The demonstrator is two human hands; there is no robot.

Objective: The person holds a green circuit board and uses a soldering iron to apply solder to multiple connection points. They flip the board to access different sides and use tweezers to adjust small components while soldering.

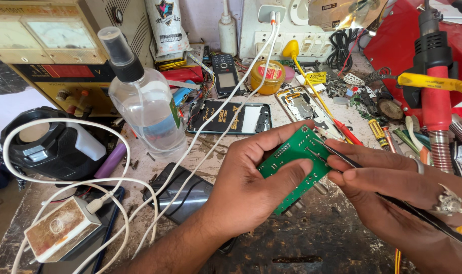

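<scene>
Tweezers (393, 195), pinched in the right hand (393, 185), touch with their tip the green circuit board (294, 165), which the left hand (256, 175) grips above the worn workbench (317, 238). Work looks underway; no part lifted yet.

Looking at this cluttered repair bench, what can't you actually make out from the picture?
All in the head view:
- Underside of the green circuit board: turned away, partly covered by the left hand.
- Tweezers: rear end hidden by the right hand and cut off by the frame edge.
- Board components: too small to identify.
- Dark phone: lower part hidden by the left forearm.
- Red hot-air tool: top cut off by the upper edge.
</scene>
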